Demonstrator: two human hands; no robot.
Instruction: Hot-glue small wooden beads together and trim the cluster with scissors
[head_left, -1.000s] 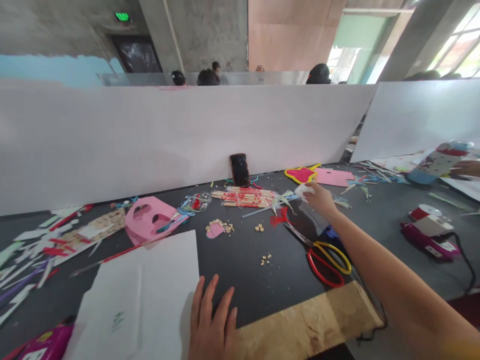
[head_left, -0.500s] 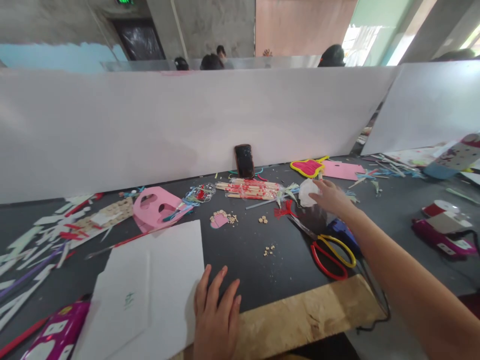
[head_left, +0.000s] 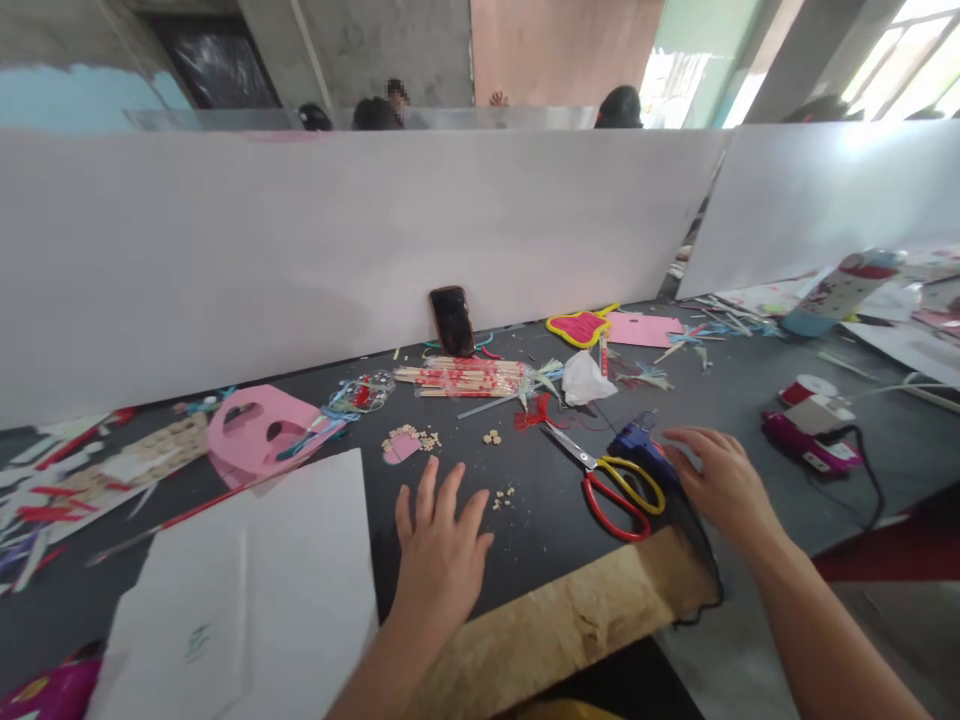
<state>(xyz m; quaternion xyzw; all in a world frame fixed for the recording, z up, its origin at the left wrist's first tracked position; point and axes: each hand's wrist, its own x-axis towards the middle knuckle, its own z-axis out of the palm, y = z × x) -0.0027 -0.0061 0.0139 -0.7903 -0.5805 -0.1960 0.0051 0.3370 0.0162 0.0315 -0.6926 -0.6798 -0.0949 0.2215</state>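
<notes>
My left hand (head_left: 442,550) is over the dark tabletop with its fingers spread, holding nothing. Just beyond its fingertips lie a small pink paper piece (head_left: 403,447) edged with beads and a few loose beads (head_left: 502,497). My right hand (head_left: 720,490) is at the right end of a blue tool (head_left: 637,445), probably a glue gun, with a dark cord. Its thumb and fingers are apart; whether they touch the tool is unclear. Beside the tool lie scissors (head_left: 600,470) with one red and one yellow handle. Farther back is a crumpled white tissue (head_left: 586,378).
A phone (head_left: 452,320) leans on the white partition (head_left: 360,230). Wrapped sticks (head_left: 469,377), a pink cutout (head_left: 259,430) and a white board (head_left: 247,590) lie about. A cardboard strip (head_left: 585,610) runs along the front edge. A bottle (head_left: 840,290) stands at right.
My right hand has come back from the white tissue to the blue tool. My left hand has moved forward off the white board's edge. The view has turned right.
</notes>
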